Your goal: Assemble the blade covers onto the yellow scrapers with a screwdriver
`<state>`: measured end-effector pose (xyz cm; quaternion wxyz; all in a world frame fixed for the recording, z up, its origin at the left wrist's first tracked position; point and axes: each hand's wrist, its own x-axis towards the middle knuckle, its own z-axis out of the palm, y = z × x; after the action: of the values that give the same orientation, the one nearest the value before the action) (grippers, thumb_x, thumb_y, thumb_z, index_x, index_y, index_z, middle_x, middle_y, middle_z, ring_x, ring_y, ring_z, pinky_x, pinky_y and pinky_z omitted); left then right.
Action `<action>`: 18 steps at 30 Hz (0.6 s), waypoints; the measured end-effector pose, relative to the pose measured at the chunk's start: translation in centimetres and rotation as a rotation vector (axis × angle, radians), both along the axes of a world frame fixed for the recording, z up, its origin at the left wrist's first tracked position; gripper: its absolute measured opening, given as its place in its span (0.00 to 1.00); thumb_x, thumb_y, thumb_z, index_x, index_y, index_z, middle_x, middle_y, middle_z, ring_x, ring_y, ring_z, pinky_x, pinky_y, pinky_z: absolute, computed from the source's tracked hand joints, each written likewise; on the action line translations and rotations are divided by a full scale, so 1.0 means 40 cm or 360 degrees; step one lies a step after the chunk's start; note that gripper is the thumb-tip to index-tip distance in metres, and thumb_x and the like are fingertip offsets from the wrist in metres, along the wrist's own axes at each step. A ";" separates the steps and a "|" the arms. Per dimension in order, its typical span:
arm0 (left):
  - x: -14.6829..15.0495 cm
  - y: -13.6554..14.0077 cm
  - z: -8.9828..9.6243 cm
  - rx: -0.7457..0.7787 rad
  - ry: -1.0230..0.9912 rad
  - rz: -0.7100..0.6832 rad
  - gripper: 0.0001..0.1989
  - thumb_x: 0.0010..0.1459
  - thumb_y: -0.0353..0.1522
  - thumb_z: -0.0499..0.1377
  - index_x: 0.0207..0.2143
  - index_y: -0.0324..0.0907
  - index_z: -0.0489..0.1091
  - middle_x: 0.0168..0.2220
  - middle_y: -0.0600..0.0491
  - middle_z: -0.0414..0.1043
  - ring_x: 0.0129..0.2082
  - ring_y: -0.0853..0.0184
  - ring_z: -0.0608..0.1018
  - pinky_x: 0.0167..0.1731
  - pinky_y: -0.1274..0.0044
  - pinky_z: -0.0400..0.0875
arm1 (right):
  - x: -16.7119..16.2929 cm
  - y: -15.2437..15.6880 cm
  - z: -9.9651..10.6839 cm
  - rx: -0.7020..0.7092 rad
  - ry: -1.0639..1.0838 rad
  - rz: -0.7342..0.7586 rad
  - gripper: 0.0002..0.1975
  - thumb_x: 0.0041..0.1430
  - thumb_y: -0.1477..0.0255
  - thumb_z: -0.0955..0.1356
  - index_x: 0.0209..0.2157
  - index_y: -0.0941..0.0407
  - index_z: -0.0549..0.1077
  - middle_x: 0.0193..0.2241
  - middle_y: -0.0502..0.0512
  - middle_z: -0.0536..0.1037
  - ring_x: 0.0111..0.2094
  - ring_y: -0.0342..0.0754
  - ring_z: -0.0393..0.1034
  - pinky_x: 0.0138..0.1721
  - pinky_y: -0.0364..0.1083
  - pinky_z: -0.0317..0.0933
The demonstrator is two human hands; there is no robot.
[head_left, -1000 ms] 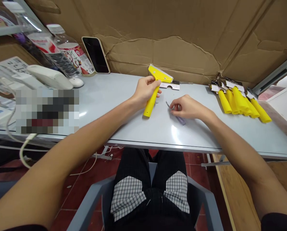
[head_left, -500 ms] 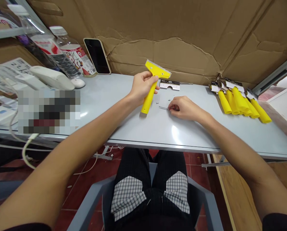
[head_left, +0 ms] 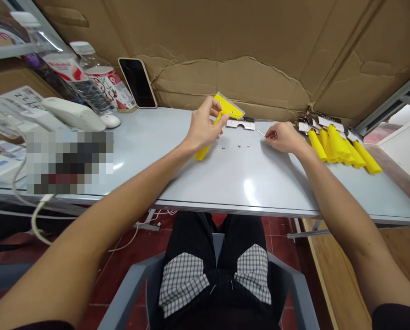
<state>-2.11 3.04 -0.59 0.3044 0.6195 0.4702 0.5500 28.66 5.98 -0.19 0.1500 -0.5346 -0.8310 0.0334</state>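
Note:
My left hand (head_left: 206, 121) is closed around a yellow scraper (head_left: 229, 109), gripping it near the joint of handle and head. Its wide head with a clear edge strip tilts up to the right, and the handle end shows below my palm. In my right hand (head_left: 283, 137) a thin metal rod (head_left: 260, 133) is pinched, its tip pointing left; its other end is hidden by my fingers. Between the hands, small screws lie on the white table: one screw (head_left: 223, 148) at the left, another screw (head_left: 239, 146) and a smaller piece (head_left: 248, 146) beside it.
A black-and-white card package (head_left: 241, 123) lies behind the hands. Several yellow scraper handles (head_left: 340, 144) are piled at right. At left stand a phone (head_left: 138, 83), bottles (head_left: 110, 82), a white mouse (head_left: 111, 121) and a white device (head_left: 72, 112). Cardboard (head_left: 225, 41) walls the back.
My right hand has moved right and back with the metal rod, away from the screws. The scraper has tilted in my left hand, its head shifting right and its handle end left.

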 end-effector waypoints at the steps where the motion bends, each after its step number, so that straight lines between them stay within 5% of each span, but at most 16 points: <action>1: -0.002 0.000 0.000 0.0054 0.0119 -0.0002 0.20 0.60 0.36 0.76 0.49 0.47 0.73 0.49 0.46 0.81 0.45 0.57 0.85 0.44 0.69 0.79 | 0.006 0.007 -0.004 -0.0028 -0.0013 -0.0037 0.10 0.62 0.79 0.73 0.41 0.59 0.89 0.36 0.63 0.88 0.39 0.59 0.81 0.49 0.56 0.73; 9: -0.019 0.017 -0.031 0.0298 0.1269 -0.0235 0.24 0.67 0.31 0.69 0.64 0.47 0.75 0.52 0.44 0.85 0.48 0.54 0.84 0.55 0.63 0.76 | 0.017 0.031 -0.021 -0.0094 -0.0068 -0.0132 0.10 0.64 0.77 0.73 0.42 0.59 0.90 0.36 0.61 0.88 0.40 0.58 0.82 0.50 0.53 0.73; 18: -0.023 0.012 -0.022 0.0428 0.1460 -0.0335 0.21 0.72 0.31 0.61 0.62 0.53 0.82 0.50 0.47 0.88 0.46 0.57 0.86 0.53 0.67 0.77 | 0.021 0.039 -0.024 -0.0102 -0.0083 -0.0096 0.11 0.67 0.76 0.73 0.45 0.59 0.90 0.40 0.63 0.90 0.43 0.59 0.84 0.52 0.52 0.73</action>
<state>-3.03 3.52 -1.47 0.0371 0.8759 0.4153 0.2426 29.52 7.52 -1.15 0.1121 -0.5646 -0.8167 0.0414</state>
